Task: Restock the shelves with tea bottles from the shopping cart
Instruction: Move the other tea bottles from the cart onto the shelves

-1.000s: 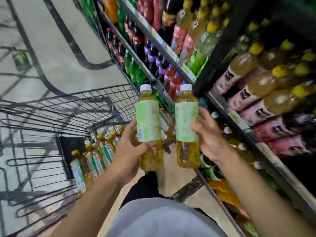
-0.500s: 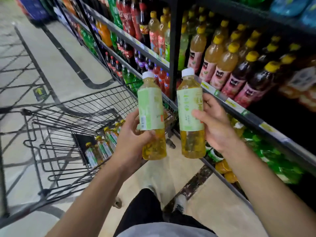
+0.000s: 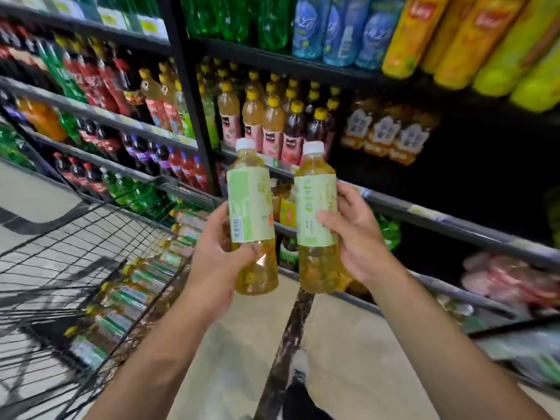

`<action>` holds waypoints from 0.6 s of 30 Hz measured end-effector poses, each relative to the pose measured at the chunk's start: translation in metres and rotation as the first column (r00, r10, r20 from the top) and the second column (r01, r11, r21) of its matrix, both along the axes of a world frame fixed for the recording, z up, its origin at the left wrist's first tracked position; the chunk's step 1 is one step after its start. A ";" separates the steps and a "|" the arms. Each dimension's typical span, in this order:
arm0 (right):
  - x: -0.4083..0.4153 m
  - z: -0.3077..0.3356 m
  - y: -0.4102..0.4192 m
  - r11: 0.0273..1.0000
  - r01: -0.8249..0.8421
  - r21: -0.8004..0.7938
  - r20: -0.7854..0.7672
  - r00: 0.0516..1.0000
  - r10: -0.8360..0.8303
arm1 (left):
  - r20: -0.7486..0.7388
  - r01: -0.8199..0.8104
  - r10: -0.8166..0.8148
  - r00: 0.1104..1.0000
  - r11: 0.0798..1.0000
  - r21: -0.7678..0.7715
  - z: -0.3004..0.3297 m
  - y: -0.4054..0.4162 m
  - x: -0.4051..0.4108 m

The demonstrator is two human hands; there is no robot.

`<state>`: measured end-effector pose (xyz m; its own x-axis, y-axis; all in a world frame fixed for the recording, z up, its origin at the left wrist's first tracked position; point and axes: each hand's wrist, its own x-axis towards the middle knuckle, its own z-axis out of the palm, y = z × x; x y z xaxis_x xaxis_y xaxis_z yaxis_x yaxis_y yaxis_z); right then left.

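Observation:
My left hand (image 3: 215, 256) grips an upright tea bottle (image 3: 251, 204) with a white cap, pale green label and golden liquid. My right hand (image 3: 359, 237) holds a second, matching tea bottle (image 3: 316, 207) beside it, a small gap apart. Both bottles are in front of the drink shelves (image 3: 448, 219), level with a mid shelf edge. The wire shopping cart (image 3: 75, 237) stands at the lower left, with several yellow-capped tea bottles (image 3: 133, 286) lying along its right side.
A dark gap (image 3: 472, 177) opens on the mid shelf right of the yellow-capped juice bottles (image 3: 266, 122). Cola and soda bottles (image 3: 100, 83) fill the shelves to the left. Large yellow and blue bottles (image 3: 424, 28) sit on the top shelf. My shoe (image 3: 298, 377) is below.
The view has swung up and right toward the shelves. Both hands have carried the two bottles closer to the shelf, and the cart has slid to the lower left.

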<state>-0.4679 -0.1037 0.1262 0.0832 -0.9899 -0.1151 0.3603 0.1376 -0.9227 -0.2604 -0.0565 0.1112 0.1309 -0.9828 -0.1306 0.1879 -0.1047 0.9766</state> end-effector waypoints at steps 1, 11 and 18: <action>-0.008 0.004 0.007 0.999 0.034 -0.007 -0.009 0.999 -0.034 | -0.001 0.024 -0.024 1.000 1.000 -0.011 0.001 0.000 -0.008; -0.130 0.064 0.052 0.945 0.300 -0.129 -0.081 0.947 -0.311 | 0.095 0.280 -0.268 0.959 0.947 -0.155 0.053 -0.014 -0.115; -0.241 0.122 0.067 0.887 0.388 -0.249 -0.066 0.907 -0.415 | 0.136 0.311 -0.281 0.950 0.899 -0.310 0.124 -0.023 -0.236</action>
